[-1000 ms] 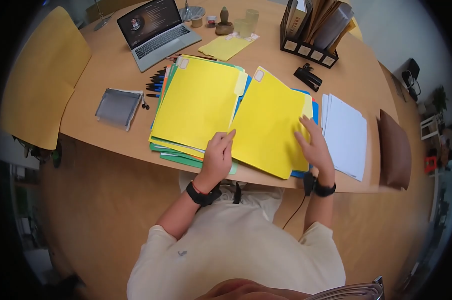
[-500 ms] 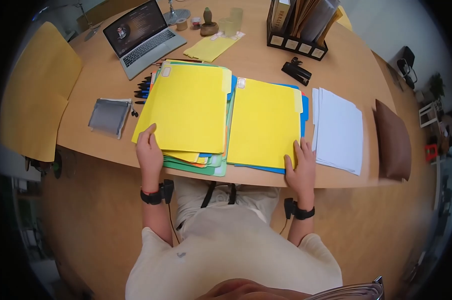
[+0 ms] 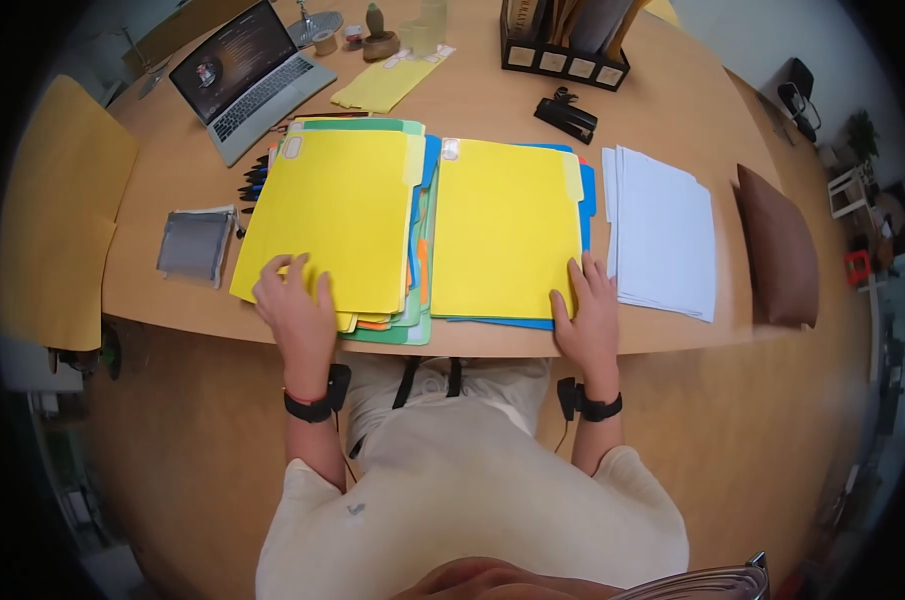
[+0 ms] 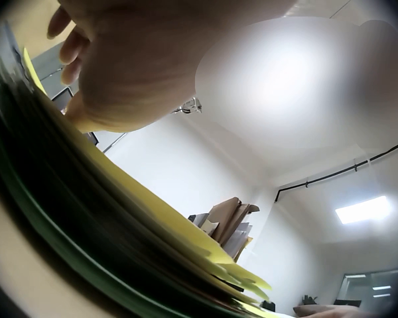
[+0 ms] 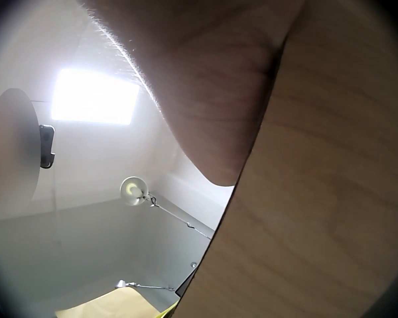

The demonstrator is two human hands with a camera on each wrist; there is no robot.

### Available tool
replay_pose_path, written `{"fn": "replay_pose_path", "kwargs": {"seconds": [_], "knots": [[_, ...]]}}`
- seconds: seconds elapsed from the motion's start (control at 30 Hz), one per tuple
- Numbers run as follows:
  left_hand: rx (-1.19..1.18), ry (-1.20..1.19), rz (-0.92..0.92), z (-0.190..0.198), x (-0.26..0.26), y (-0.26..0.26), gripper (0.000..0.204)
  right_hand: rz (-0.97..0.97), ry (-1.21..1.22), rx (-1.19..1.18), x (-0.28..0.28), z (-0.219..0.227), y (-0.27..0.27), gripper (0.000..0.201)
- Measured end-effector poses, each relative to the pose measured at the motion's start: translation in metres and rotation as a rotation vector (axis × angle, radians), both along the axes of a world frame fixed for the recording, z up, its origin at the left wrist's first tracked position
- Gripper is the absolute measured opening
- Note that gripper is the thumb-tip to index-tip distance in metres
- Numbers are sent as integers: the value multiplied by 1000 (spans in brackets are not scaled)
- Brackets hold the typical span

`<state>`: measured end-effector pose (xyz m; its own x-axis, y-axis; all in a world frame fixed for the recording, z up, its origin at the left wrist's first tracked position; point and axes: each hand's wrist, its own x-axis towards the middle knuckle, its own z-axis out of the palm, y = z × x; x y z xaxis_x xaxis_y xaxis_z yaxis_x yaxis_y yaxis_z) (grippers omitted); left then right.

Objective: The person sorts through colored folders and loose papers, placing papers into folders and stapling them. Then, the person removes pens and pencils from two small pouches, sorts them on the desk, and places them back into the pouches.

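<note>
Two stacks of folders lie side by side near the table's front edge. The left stack (image 3: 343, 215) has a yellow folder on top, with green, orange and blue ones showing beneath it. My left hand (image 3: 301, 312) is over its lower left part, fingers spread and slightly bent. In the left wrist view the palm (image 4: 136, 73) is above the edges of the stacked folders (image 4: 159, 215). The right stack (image 3: 508, 230) is yellow on top with blue under it. My right hand (image 3: 589, 320) rests at its lower right corner, fingers extended; in the right wrist view only the palm's heel (image 5: 212, 112) shows.
White papers (image 3: 663, 235) lie to the right, beside a brown cushion (image 3: 778, 245). A stapler (image 3: 567, 118) and a black file holder (image 3: 563, 62) stand behind. At the left are a laptop (image 3: 263, 105), pens (image 3: 256, 178) and a grey pouch (image 3: 195, 245).
The right yellow folder, tilted earlier, now lies straight. My left hand moved from the middle to the left stack, and its fingers have shifted onto the folder. The view has shifted.
</note>
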<state>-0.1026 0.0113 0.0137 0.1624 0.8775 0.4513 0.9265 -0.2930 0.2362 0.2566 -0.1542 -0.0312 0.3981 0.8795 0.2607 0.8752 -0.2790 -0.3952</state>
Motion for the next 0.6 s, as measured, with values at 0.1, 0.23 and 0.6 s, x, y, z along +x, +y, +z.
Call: {"fn": "replay_pose_path", "kwargs": {"seconds": [0.1, 0.23, 0.6], "knots": [[-147, -143, -399, 9, 50, -22, 46, -5, -9, 9, 1, -3, -1, 55], [-225, -61, -675, 4, 103, -41, 57, -3, -9, 28, 1, -3, -1, 54], [-275, 4, -748, -9, 111, -41, 58, 26, 257, 183, 4, 2, -8, 48]]}}
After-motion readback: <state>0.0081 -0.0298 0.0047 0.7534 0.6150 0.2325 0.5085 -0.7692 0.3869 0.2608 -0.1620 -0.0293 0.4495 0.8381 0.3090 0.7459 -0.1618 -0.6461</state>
